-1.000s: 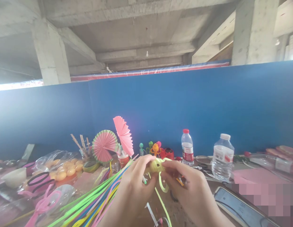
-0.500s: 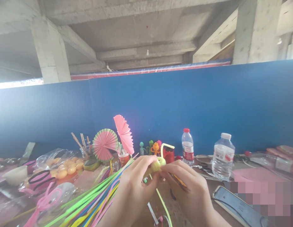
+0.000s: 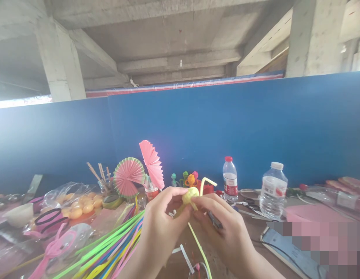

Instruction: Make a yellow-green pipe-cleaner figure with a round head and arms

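Observation:
A pale yellow coiled ball of fuzzy stem is pinched between the fingertips of both hands. My left hand grips it from the left, thumb below and index finger above. On its right side, my right hand holds the ball with thumb and index finger. A dark tool, perhaps scissors, also sits within my right hand; its shape is partly hidden. One bent yellow end sticks up above the ball, and a long yellow tail hangs below toward the table's front.
Colourful stems lie left of my hands, near orange balls in plastic. Pink paper fans and small figures stand behind. Two bottles and a phone are to the right. A blue partition rises behind.
The yellow coil has turned, showing a rounder side instead of its hollow. Both hands have shifted slightly, and the dark tool in my right hand now shows more clearly.

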The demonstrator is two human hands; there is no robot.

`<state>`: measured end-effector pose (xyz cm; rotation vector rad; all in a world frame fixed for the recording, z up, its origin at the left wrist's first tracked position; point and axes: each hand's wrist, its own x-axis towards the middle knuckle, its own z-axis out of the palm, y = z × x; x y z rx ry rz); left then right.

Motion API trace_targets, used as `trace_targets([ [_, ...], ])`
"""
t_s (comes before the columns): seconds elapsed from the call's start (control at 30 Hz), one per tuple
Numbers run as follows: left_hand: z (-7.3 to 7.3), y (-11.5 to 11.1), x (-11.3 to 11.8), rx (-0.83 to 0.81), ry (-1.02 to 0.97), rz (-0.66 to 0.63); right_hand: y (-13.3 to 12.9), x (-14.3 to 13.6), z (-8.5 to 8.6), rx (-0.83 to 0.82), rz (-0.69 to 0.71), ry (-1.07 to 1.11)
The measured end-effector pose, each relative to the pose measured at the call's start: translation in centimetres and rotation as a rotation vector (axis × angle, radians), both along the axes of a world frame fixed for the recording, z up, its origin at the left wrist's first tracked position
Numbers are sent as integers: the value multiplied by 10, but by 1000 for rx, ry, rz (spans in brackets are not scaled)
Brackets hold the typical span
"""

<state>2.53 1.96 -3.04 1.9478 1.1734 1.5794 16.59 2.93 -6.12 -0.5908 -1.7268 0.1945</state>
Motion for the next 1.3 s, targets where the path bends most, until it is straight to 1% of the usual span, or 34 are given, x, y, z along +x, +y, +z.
trace_targets([
  [0.13, 6, -1, 1, -118, -102, -45, -2, 1, 2, -100, -71, 36],
  [0.3, 10, 3, -1, -210, -211, -157, -4, 6, 5, -242, -42, 55],
  [0.37, 11, 4, -1, -247, -294, -199, -4, 8, 6, -307, -26, 80],
  [0.43, 9, 6, -2, -316, -430, -295, -2, 10, 8, -356, -6, 109],
  [0.53, 5, 8, -3, -476, -624, -535, 1, 12, 9, -413, 55, 155],
  [0.63, 1, 11, -5, -597, -705, -725, 3, 13, 10, -456, 116, 177],
  [0.7, -1, 13, -6, -618, -722, -786, 4, 14, 12, -482, 126, 176],
  [0.8, -2, 14, -5, -634, -706, -788, 4, 16, 16, -496, 115, 162],
  [0.93, -1, 13, -2, -631, -655, -716, 3, 18, 18, -505, 82, 138],
  [1.03, 2, 13, -1, -594, -608, -648, 4, 18, 18, -482, 35, 102],
  [1.17, 5, 12, -3, -497, -483, -622, 4, 18, 17, -423, 7, 81],
  [1.3, 3, 12, -3, -413, -379, -514, 3, 15, 15, -409, 14, 69],
])
